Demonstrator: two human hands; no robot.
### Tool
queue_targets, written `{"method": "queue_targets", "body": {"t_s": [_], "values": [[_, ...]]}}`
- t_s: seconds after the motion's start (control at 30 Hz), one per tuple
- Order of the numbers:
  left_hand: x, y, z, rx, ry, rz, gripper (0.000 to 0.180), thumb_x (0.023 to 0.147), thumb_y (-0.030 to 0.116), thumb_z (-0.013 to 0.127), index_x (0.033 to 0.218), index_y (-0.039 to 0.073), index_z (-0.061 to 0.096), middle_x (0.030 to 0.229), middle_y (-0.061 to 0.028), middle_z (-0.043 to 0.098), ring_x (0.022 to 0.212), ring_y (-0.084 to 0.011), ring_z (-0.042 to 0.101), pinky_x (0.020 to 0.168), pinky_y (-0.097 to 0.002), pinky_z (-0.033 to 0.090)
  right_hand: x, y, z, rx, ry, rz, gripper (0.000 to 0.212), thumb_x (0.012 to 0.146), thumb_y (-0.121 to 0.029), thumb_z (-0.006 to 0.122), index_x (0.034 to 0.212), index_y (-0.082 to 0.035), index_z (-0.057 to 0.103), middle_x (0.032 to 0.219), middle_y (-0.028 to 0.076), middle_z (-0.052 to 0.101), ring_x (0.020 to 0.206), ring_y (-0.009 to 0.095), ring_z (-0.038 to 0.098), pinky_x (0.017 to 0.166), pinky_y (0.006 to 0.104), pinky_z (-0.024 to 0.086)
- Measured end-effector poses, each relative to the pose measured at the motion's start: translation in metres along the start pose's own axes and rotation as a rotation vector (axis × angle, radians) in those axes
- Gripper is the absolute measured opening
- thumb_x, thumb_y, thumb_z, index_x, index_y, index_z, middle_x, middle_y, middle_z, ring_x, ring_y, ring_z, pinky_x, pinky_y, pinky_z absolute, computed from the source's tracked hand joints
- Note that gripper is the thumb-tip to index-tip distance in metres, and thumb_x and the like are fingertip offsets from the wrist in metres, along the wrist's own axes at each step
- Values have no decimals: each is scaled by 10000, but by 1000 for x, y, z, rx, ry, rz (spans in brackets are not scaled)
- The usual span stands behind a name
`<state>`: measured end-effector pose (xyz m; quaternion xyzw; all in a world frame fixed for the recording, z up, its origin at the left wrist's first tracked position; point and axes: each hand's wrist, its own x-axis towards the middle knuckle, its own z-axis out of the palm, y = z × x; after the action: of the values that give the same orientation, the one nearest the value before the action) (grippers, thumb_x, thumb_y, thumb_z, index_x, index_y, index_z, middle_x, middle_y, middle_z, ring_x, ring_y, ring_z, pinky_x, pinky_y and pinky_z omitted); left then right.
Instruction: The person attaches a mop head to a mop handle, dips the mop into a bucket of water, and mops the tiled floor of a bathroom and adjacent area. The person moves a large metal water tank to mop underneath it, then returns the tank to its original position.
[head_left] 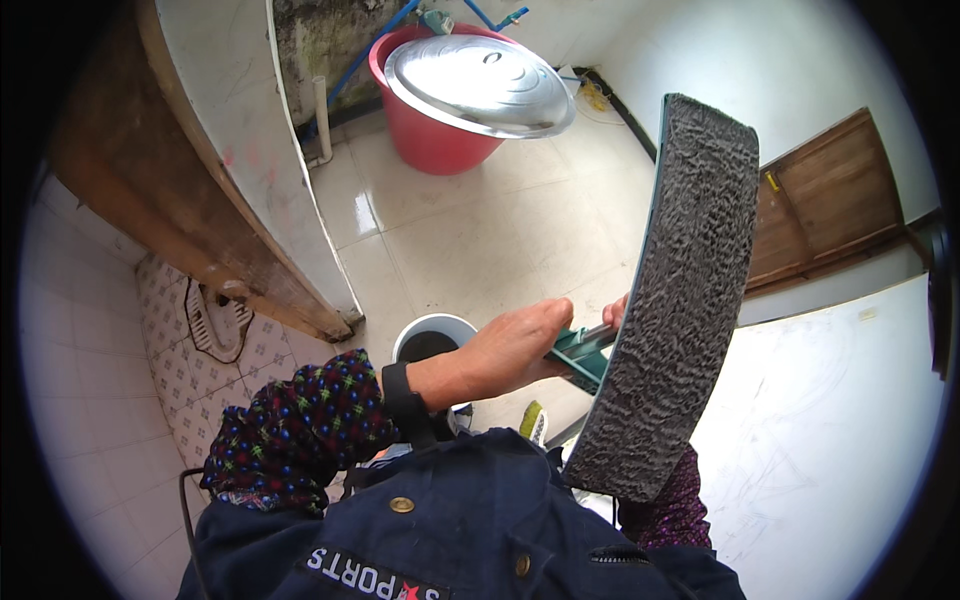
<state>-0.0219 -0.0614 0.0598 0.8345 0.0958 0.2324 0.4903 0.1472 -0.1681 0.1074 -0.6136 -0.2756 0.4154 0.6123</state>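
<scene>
A flat mop (685, 270) is raised in front of me, its long dark grey fibre pad turned up toward me. My left hand (515, 350) is closed on the green plastic bracket (580, 352) at the back of the mop head. Only the fingertips of my right hand (616, 312) show past the pad's edge, curled at the metal pole; the pad hides the rest of that hand. Below my left wrist stands a white bucket (437, 322) with a dark inside, partly covered by my forearm.
A red tub (430, 130) with a round metal lid (485, 85) stands at the far wall, near blue pipes. To the left are a wooden door frame (200, 240) and a squat toilet (218, 325) on patterned tiles. A brown wooden panel (825, 205) leans at the right.
</scene>
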Motion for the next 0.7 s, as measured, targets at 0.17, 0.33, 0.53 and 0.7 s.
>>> {"method": "queue_targets", "body": {"t_s": [0.17,0.33,0.53,0.7], "values": [[0,-22,0,-145,48,-51,409,681,171,740,970,54,476,866,-146,559,806,-298,575,675,-367,445,14,-7,-14,-8,-195,142,234,724,-236,722,698,-78,551,670,42,502,696,172,516,784,354,394],[9,-30,-1,-265,133,-35,389,703,174,725,1000,51,506,851,-137,591,807,-276,599,663,-350,450,48,-18,-36,-335,-226,521,244,825,-279,565,902,-47,578,821,142,587,722,232,608,657,351,509],[10,-37,-1,-121,175,-59,390,697,205,739,966,34,514,792,-163,581,740,-299,596,637,-356,448,58,-11,-15,-463,142,509,215,807,-250,605,875,-46,594,806,127,588,736,226,604,661,336,514],[1,-64,4,-556,20,-132,475,774,291,703,1090,22,472,932,-80,562,821,-165,567,699,-312,456,65,-19,6,-289,164,683,196,756,-105,701,793,16,550,754,96,542,729,174,564,732,294,495]]}}
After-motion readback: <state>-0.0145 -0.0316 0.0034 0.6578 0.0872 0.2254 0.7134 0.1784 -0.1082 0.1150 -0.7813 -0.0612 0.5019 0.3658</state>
